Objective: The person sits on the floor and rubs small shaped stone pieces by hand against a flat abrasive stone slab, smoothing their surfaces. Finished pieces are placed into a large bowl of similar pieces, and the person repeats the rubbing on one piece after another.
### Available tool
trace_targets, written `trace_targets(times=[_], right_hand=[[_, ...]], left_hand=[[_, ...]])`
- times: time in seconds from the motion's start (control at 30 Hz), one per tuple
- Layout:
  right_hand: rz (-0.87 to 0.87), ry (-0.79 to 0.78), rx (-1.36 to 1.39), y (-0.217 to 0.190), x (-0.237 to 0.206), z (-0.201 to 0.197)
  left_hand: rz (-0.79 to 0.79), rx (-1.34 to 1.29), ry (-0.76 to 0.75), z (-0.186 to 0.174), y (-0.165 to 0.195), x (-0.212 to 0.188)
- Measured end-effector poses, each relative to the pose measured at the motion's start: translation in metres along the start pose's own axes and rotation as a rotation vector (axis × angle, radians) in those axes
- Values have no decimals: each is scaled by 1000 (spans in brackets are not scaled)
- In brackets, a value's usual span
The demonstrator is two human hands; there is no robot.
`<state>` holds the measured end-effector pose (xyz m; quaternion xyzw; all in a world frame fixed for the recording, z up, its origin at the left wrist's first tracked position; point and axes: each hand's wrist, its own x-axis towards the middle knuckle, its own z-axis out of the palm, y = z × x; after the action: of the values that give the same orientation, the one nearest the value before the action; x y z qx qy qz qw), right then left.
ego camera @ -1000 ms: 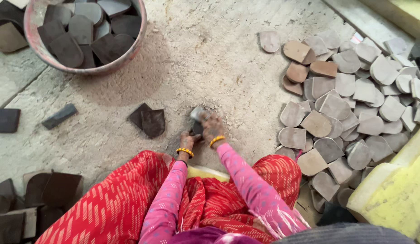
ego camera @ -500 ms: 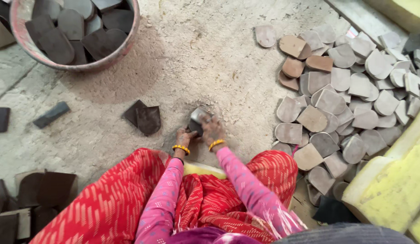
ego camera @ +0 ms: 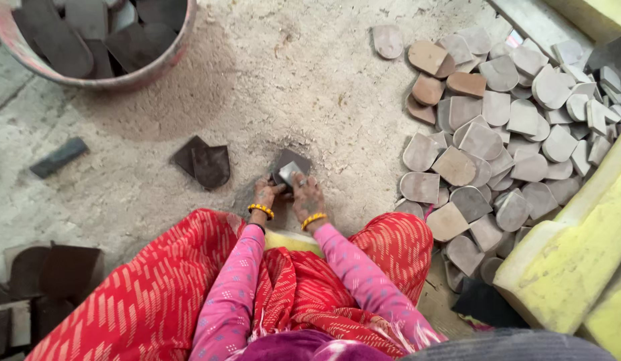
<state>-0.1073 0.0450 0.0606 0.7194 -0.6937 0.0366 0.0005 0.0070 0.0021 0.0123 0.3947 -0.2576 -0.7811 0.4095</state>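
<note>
The person squats on the dusty floor (ego camera: 310,87), both hands meeting just ahead of the knees. The left hand (ego camera: 265,194) and right hand (ego camera: 308,197) are both clenched around one dark heel-shaped piece (ego camera: 288,168), held low over the floor. It looks stiff, flat and light, probably dusty and a little slick; its straight edges seem the surest place to pinch. A heap of grey and tan pieces (ego camera: 498,134) lies to the right.

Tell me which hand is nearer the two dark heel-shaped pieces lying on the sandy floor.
Left. The left hand sits just right of the two dark heel-shaped pieces, clearly apart from them. The right hand lies farther right, beyond the dark piece both hands grip.
</note>
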Motion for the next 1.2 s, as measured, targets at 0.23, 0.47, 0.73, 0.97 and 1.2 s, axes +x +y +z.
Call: trace_targets(times=[0.23, 0.47, 0.73, 0.97, 1.2], right_hand=[[89, -50, 69, 11, 10, -2], [-8, -162, -72, 11, 8, 2], [15, -9, -83, 9, 10, 3], [-74, 11, -2, 4, 18, 0], [-73, 73, -77, 0, 19, -5]], left_hand=[[-28, -127, -4, 1, 4, 3], [-6, -91, 50, -1, -3, 1], [-44, -49, 75, 0, 1, 1], [75, 142, 39, 0, -4, 2], [72, 112, 42, 2, 1, 4]])
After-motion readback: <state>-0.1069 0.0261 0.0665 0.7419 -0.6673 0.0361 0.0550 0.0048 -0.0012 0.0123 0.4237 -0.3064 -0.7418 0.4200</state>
